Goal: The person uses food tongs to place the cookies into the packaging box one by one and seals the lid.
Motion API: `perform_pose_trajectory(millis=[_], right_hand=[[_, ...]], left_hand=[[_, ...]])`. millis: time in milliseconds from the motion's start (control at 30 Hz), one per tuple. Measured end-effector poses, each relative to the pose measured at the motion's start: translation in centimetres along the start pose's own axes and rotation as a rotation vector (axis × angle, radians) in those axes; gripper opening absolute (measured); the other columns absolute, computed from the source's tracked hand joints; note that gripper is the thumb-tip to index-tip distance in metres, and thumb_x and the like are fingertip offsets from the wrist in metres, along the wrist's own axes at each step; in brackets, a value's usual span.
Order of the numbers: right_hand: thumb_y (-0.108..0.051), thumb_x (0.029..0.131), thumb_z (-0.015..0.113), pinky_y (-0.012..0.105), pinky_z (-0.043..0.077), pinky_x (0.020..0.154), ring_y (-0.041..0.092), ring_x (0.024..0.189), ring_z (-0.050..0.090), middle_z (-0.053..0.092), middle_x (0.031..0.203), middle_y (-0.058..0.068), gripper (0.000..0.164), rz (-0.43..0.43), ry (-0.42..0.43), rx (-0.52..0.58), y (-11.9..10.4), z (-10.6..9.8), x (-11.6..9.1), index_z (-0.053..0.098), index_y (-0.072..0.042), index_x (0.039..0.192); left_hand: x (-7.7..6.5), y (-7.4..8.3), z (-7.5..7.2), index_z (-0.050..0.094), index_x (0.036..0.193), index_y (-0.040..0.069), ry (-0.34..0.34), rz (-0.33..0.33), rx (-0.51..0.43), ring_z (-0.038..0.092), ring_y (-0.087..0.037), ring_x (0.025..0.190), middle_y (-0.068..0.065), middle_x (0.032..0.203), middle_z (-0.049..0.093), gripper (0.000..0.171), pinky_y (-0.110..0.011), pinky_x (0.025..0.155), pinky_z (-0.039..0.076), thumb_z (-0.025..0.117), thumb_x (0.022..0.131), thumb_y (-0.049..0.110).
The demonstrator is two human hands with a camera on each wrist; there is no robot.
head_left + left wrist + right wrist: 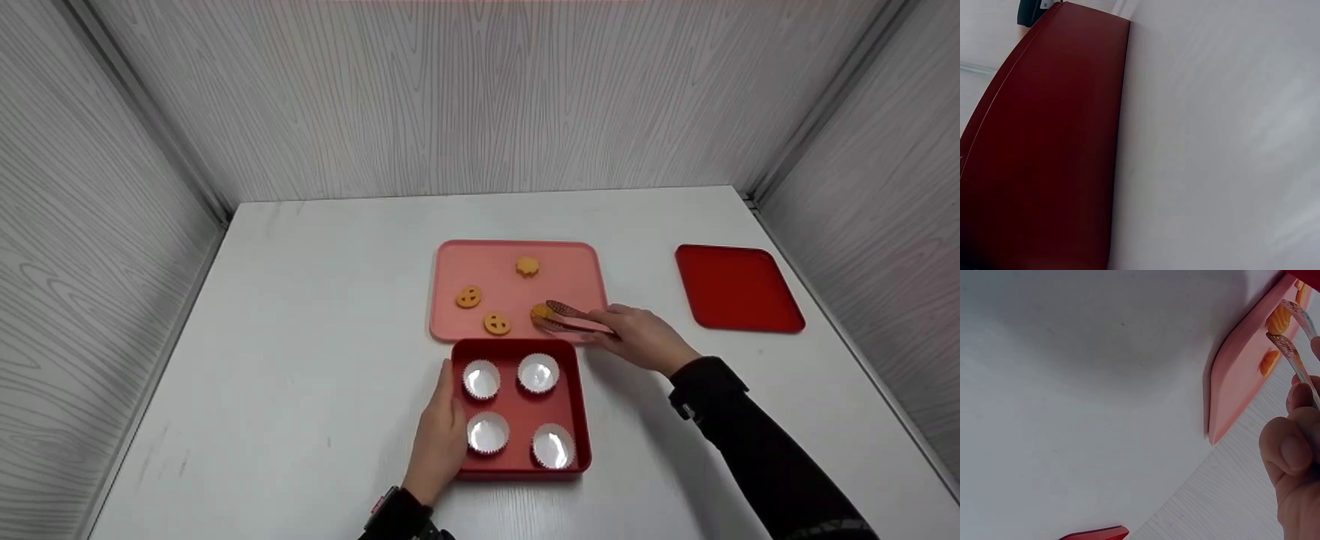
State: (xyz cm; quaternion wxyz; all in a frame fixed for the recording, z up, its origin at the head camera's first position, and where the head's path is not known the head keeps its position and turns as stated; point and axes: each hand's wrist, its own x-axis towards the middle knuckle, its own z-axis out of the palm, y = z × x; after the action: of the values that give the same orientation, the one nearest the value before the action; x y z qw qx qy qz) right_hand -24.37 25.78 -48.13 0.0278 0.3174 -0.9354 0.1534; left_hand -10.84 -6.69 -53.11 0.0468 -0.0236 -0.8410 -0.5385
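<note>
My right hand [641,337] grips a pair of small pink tongs [585,324] over the near right corner of the pink tray [480,259]. The tongs' patterned tips stand on either side of a ridged yellow cookie [1279,320]. My left hand [441,435] rests along the left side of a red square box [517,409], its fingers stretched forward beside the wall. In the left wrist view, the box's outer wall [1067,135] shows, while the left fingers are out of sight. Several white paper cups, including one cup [538,373] at the far right, sit inside the box.
On the pink tray lie a scalloped cookie [527,265] and two round cookies with holes, one [469,297] further left and another [496,324] near the front edge. A flat red tray [739,289] lies to the right. Grey wood-grain panels [465,97] enclose the white table [300,337].
</note>
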Motion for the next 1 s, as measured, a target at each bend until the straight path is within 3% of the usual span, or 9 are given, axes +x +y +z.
perform_pose_trajectory(millis=[167,433,700,1000], right_hand=[[-0.013,0.091,0.078,0.031,0.049,0.061,0.015,0.066,0.052,0.063,0.084,0.007,0.036,-0.037,0.078,-0.011,-0.3,-0.6,-0.7,0.07,-0.005,0.125],[-0.009,0.087,0.081,0.019,0.045,0.052,0.004,0.06,0.044,0.058,0.08,0.0,0.043,-0.173,0.162,-0.029,-2.4,-2.8,-3.0,0.069,-0.009,0.129],[-0.009,0.085,0.082,0.012,0.046,0.053,-0.002,0.058,0.046,0.057,0.081,-0.005,0.053,-0.27,0.076,-0.005,-4.9,-4.4,-5.2,0.065,-0.011,0.136],[-0.012,0.087,0.082,0.018,0.049,0.054,0.002,0.058,0.052,0.063,0.083,-0.001,0.04,-0.27,-0.024,-0.06,-6.3,-4.4,-4.8,0.071,-0.006,0.125]], left_hand=[[0.0,-0.2,0.1,0.023,0.16,-0.004,0.002,0.006,0.0,0.028,-0.029,0.153,-0.017,0.165,0.03,0.057,-0.048,0.123,0.026,0.04,0.106,0.002],[0.0,-0.3,0.2,0.023,0.161,-0.002,0.0,-0.007,0.002,0.028,-0.029,0.153,-0.016,0.166,0.03,0.057,-0.048,0.123,0.026,0.039,0.106,0.003],[-0.1,-0.2,0.2,0.023,0.161,-0.002,0.0,-0.004,0.011,0.027,-0.029,0.153,-0.016,0.166,0.029,0.056,-0.048,0.123,0.026,0.039,0.107,0.004],[-0.2,-0.2,0.2,0.023,0.161,-0.002,0.001,0.0,0.023,0.027,-0.029,0.153,-0.016,0.165,0.03,0.056,-0.048,0.123,0.026,0.039,0.108,0.005]])
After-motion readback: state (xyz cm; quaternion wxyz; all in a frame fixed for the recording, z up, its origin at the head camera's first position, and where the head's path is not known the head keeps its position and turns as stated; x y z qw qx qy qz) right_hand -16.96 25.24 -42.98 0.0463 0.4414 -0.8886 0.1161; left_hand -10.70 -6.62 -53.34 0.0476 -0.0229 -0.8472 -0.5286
